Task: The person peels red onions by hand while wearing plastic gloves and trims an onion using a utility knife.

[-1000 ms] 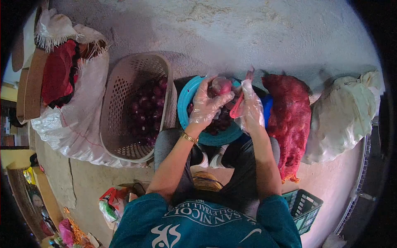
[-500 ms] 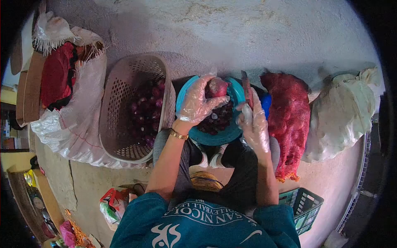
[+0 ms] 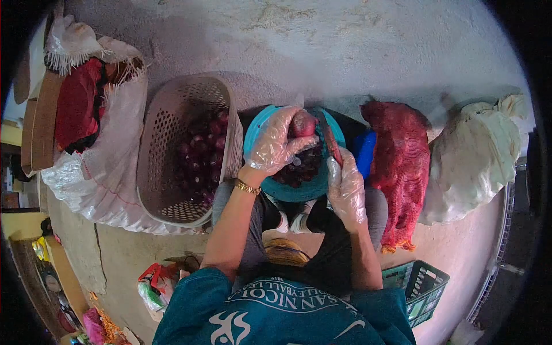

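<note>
My left hand (image 3: 277, 144), in a clear plastic glove, is closed around a red onion (image 3: 302, 123) above a teal basin (image 3: 270, 188). My right hand (image 3: 347, 187), gloved the same way, grips a knife (image 3: 330, 137) with a reddish handle; its blade points up and a little left, just right of the onion. A gap shows between blade and onion. Dark red onion pieces or skins (image 3: 302, 169) lie in the basin beneath both hands.
Left of the basin, a perforated plastic basket (image 3: 158, 144) holds several red onions (image 3: 204, 144). A white woven sack (image 3: 109, 178) stands farther left. To the right are a red mesh sack (image 3: 402, 167), a pale sack (image 3: 474, 164) and a green crate (image 3: 422, 293). A wall (image 3: 310, 52) rises behind.
My right hand has come left and lower with the knife, bringing the blade closer to the onion. My left hand still holds the onion in nearly the same place.
</note>
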Demonstrator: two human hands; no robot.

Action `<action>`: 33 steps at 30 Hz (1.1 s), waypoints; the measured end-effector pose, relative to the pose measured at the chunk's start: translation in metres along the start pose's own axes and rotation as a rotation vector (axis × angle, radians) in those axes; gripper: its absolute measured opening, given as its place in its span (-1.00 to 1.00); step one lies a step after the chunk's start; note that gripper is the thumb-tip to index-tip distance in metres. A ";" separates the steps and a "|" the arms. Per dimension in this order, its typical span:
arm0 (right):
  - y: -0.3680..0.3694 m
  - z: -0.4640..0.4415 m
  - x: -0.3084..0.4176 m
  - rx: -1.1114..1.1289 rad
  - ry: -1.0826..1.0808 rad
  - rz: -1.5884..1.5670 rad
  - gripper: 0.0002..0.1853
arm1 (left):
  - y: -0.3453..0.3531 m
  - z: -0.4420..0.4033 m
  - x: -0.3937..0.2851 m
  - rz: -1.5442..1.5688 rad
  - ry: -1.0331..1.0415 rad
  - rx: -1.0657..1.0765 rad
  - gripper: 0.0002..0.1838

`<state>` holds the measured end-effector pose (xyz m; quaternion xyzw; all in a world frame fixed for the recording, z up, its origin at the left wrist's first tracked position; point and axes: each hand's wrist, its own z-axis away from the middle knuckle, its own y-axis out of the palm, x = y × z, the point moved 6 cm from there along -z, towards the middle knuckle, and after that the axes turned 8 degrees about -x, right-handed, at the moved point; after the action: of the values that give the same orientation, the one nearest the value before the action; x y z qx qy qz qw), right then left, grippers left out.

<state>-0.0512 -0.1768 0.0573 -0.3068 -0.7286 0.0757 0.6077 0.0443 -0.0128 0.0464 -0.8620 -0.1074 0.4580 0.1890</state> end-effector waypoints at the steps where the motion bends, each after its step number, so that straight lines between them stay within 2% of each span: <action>1: 0.001 0.001 -0.001 -0.015 -0.032 -0.002 -0.72 | 0.000 0.000 0.000 -0.010 0.004 -0.004 -0.28; 11: 0.000 0.003 0.001 -0.021 -0.072 0.008 -0.72 | 0.005 0.000 0.008 0.042 -0.067 0.064 -0.32; 16: 0.002 0.005 -0.002 0.009 -0.069 0.008 -0.71 | 0.005 0.000 0.006 -0.046 -0.027 -0.004 -0.34; 23: 0.010 0.003 -0.010 0.014 -0.073 0.014 -0.66 | 0.012 0.002 0.016 -0.013 -0.055 -0.023 -0.35; 25: 0.007 0.003 -0.006 0.033 -0.032 0.031 -0.66 | 0.013 0.003 0.008 -0.064 0.048 -0.026 -0.35; 27: 0.008 0.003 -0.008 0.052 0.016 0.049 -0.66 | 0.016 0.004 0.004 -0.053 0.041 -0.050 -0.36; 29: 0.009 -0.002 -0.005 0.022 -0.055 -0.026 -0.67 | 0.018 0.004 0.002 -0.038 0.036 -0.069 -0.37; 31: 0.011 0.003 -0.010 0.020 -0.036 -0.018 -0.69 | 0.018 0.003 0.006 -0.073 -0.015 -0.056 -0.38; 33: 0.011 0.005 -0.012 0.022 -0.022 -0.009 -0.71 | 0.016 0.003 0.006 -0.086 0.021 -0.088 -0.39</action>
<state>-0.0515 -0.1728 0.0402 -0.2959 -0.7358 0.0841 0.6033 0.0459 -0.0247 0.0333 -0.8689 -0.1623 0.4350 0.1713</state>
